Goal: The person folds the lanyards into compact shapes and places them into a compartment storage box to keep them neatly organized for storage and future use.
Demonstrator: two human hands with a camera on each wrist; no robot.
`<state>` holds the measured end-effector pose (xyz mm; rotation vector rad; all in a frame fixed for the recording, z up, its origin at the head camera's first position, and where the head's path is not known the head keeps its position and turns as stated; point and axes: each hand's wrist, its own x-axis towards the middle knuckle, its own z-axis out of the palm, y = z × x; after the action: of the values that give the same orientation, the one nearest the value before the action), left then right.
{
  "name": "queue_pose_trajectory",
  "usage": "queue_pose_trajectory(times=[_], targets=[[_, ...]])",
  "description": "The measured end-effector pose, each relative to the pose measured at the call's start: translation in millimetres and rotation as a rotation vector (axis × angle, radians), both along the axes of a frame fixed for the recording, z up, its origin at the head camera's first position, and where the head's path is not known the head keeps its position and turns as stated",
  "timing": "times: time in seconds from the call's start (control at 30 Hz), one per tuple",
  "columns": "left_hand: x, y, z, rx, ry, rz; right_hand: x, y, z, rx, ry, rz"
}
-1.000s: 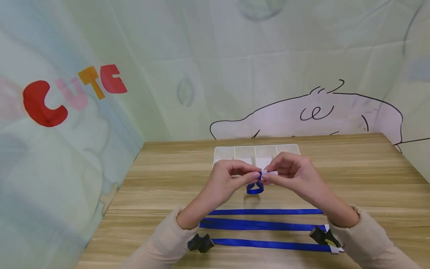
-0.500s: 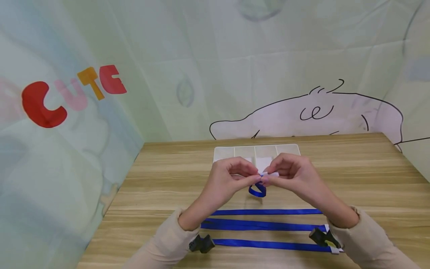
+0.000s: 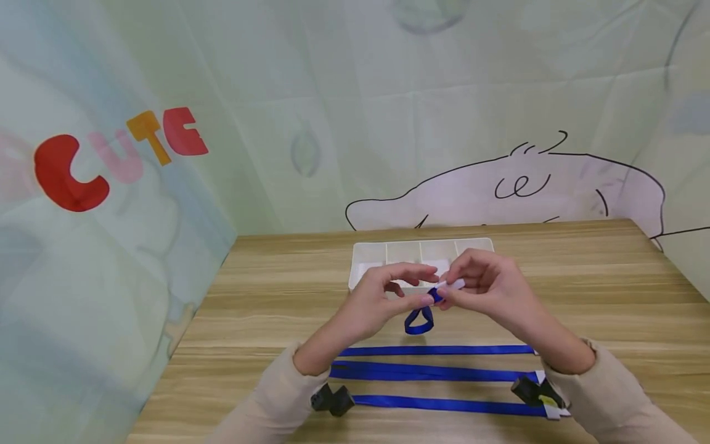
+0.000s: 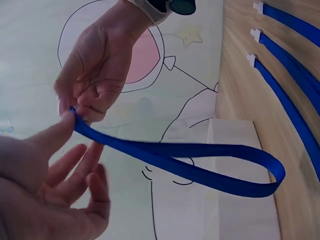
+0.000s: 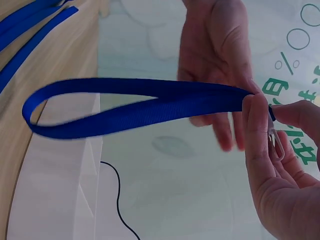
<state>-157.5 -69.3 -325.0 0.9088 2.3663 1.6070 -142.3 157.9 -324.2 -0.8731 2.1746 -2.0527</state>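
Observation:
My right hand pinches the clip end of a blue lanyard between thumb and fingers. Its white plastic clip sticks out past the right fingertips, and a hook shows below them in the right wrist view. From there the strap hangs down in a long loop. My left hand is beside it, thumb touching the strap close to the right fingertips. Its other fingers are spread away from the strap, loosely bent.
Several more blue lanyards lie across the wooden table in front, white clips at their right ends. Behind the hands stands a white divided tray. A printed curtain rises behind the table.
The left fingers have lifted off the strap, leaving the thumb at it. The right hand still pinches the lanyard, its white clip now angled up more. The hanging loop has swung slightly.

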Motion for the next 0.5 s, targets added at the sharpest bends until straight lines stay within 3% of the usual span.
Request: queue_pose_trajectory(times=[0.1, 0.2, 0.5], targets=[[-3.8, -2.1, -3.5, -0.033, -0.045, -0.092, 0.1, 1.1, 0.6, -0.010, -0.003, 0.000], [-7.0, -3.8, -8.0, -0.009, -0.086, -0.157, 0.4, 2.4, 1.5, -0.014, -0.005, 0.002], [-13.1, -5.7, -17.4, 0.064, -0.149, -0.263, 3.0, 6.6, 5.2, -0.037, -0.021, -0.013]])
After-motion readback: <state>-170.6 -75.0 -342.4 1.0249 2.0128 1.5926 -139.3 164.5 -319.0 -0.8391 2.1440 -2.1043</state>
